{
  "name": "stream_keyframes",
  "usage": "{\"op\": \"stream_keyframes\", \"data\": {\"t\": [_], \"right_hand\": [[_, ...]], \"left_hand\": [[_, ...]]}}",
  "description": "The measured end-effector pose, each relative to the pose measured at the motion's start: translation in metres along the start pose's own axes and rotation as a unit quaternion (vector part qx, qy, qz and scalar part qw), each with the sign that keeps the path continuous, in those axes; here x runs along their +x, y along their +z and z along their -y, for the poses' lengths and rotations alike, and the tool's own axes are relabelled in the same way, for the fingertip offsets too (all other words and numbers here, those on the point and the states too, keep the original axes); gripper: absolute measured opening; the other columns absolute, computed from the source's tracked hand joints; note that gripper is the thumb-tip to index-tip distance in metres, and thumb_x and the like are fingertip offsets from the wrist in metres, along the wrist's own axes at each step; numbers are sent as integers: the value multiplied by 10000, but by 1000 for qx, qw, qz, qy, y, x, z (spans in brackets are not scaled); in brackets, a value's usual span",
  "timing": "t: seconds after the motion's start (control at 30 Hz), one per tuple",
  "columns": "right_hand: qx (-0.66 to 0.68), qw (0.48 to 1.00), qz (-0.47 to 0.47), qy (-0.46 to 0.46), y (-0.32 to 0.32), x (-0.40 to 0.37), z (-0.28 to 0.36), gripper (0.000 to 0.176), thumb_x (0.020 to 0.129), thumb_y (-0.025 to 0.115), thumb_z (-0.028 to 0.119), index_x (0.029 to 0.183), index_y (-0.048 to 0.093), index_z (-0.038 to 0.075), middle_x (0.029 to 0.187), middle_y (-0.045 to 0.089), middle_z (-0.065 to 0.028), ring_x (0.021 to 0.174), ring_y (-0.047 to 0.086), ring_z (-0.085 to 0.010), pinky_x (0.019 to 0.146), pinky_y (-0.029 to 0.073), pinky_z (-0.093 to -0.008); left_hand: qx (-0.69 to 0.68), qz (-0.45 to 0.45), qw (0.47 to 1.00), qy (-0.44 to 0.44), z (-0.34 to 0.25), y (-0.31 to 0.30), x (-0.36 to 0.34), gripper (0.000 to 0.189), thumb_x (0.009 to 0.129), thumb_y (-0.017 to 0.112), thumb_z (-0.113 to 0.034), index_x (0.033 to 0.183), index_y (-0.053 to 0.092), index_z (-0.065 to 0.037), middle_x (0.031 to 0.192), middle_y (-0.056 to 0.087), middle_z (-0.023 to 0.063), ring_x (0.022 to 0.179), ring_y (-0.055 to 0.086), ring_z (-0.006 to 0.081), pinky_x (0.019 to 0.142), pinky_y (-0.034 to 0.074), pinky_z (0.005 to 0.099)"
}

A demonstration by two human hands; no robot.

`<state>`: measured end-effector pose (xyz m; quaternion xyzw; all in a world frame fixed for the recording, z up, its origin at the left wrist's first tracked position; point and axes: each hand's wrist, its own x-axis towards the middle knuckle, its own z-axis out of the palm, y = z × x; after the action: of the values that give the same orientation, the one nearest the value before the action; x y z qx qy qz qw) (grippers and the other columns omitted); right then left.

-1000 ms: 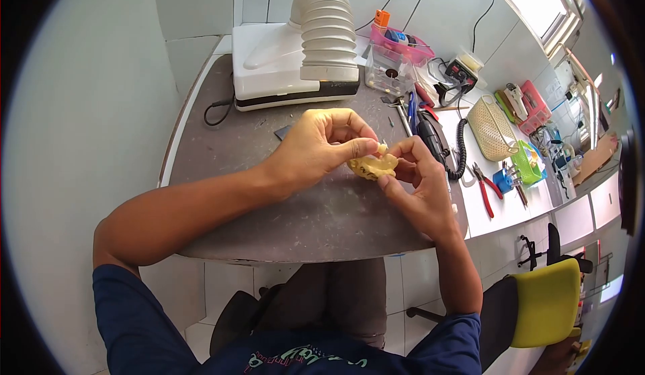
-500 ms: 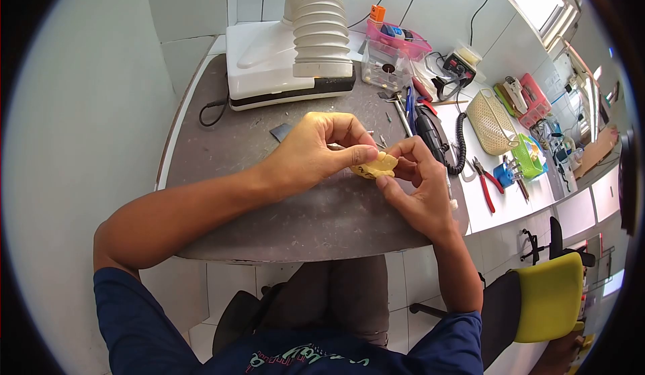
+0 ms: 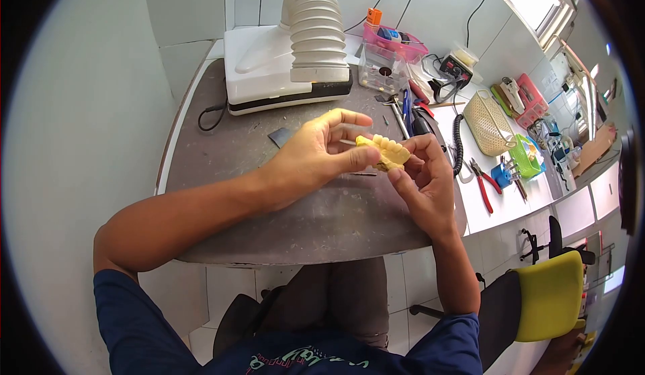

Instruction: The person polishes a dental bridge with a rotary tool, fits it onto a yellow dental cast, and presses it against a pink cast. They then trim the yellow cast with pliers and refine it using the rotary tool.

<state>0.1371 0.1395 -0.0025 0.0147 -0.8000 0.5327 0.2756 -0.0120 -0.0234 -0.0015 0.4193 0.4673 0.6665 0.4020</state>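
A yellow dental cast (image 3: 391, 152) with a row of molded teeth is held up over the brown bench mat, between my two hands. My right hand (image 3: 426, 180) grips its right end, thumb below and fingers at the edge. At its left end is my left hand (image 3: 322, 147), the thumb lying across the near side of the cast. The left index finger is raised and stretched out above; the other left fingertips are partly hidden behind the cast. A thin dark tool (image 3: 363, 174) lies on the mat below.
A white machine with a ribbed hose (image 3: 316, 36) stands at the back. To the right are a clear box (image 3: 384, 68), a black coiled cord (image 3: 459, 143), red-handled pliers (image 3: 485, 190), a cream basket (image 3: 487, 123) and a green basket (image 3: 525, 157). A dark flat piece (image 3: 280, 136) lies left of my hands.
The cast has been turned and raised a little, so its row of teeth now shows. My left fingers have spread and lifted; my right hand has shifted slightly right.
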Motion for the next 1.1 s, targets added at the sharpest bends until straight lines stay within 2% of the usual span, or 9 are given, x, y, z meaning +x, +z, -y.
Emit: {"op": "stream_keyframes", "data": {"t": [0.13, 0.23, 0.43, 0.63, 0.7, 0.73, 0.83, 0.9, 1.1], "right_hand": [[-8, 1000, -12, -2, 1, -1, 2, 307, 894, 682, 72, 1098, 479, -37, 1086, 629, -133, 1082, 639, -191, 972, 517, -329], [-19, 1000, -7, -1, 3, -2, 1, 302, 904, 682, 68, 1100, 477, -34, 1108, 631, -146, 1095, 637, -207, 981, 511, -339], [-19, 999, -10, -28, 8, -1, -2, 299, 906, 685, 61, 1109, 477, -13, 1152, 631, -172, 1138, 621, -239, 1021, 481, -363], [-219, 967, 16, -131, 5, 4, 1, 301, 909, 691, 100, 1128, 516, -11, 1171, 624, -156, 1203, 584, -274, 1019, 460, -373], [-87, 975, -143, -144, 8, 5, 1, 248, 935, 672, 133, 1114, 582, -12, 1053, 657, -122, 1013, 657, -207, 871, 515, -294], [-88, 975, -142, -144, 5, 3, 4, 248, 935, 672, 133, 1114, 582, -12, 1053, 657, -122, 1013, 657, -207, 871, 515, -294], [-65, 982, -176, -7, -11, -3, 14, 191, 955, 660, 169, 983, 677, -18, 838, 657, -45, 674, 608, -66, 611, 493, -199], [-72, 984, -164, -15, -9, -3, 15, 172, 947, 667, 148, 977, 681, -21, 855, 667, -53, 709, 624, -78, 647, 507, -212], [-90, 988, -112, -65, 8, 3, 18, 114, 900, 691, 68, 960, 691, -28, 905, 701, -87, 836, 664, -118, 784, 528, -252]], "left_hand": [[-56, 26, 998, -22, 5, 3, -1, 531, 916, 703, -177, 1350, 449, -5, 1268, 569, 111, 1165, 574, 155, 1011, 489, 303], [-99, -6, 994, -41, 5, 8, -4, 537, 919, 697, -165, 1365, 443, -6, 1280, 557, 113, 1172, 573, 155, 1029, 486, 294], [-135, -23, 990, -26, 7, 15, -7, 534, 962, 622, -126, 1421, 377, -9, 1305, 523, 113, 1194, 560, 171, 1061, 490, 300], [-164, -49, 985, -4, 6, 22, -8, 511, 988, 568, -107, 1449, 354, -54, 1279, 494, 113, 1195, 551, 181, 1050, 513, 351], [-110, -53, 992, 21, 5, 21, -7, 528, 982, 585, -131, 1453, 354, -71, 1255, 492, 107, 1167, 567, 182, 1031, 526, 360], [-111, -53, 992, 22, 3, 21, -8, 528, 982, 585, -131, 1453, 354, -71, 1255, 492, 107, 1167, 567, 182, 1031, 526, 360], [-62, -44, 997, 34, -2, 19, -11, 560, 968, 615, -152, 1457, 355, -72, 1248, 495, 113, 1134, 587, 178, 1019, 526, 345], [-6, -39, 998, 43, -1, 18, -10, 591, 950, 646, -155, 1461, 361, -69, 1235, 524, 116, 1104, 603, 170, 1008, 520, 312], [5, -20, 998, 58, 2, 18, -10, 582, 945, 652, -127, 1455, 380, -62, 1222, 570, 111, 1131, 594, 167, 1006, 502, 279]]}}
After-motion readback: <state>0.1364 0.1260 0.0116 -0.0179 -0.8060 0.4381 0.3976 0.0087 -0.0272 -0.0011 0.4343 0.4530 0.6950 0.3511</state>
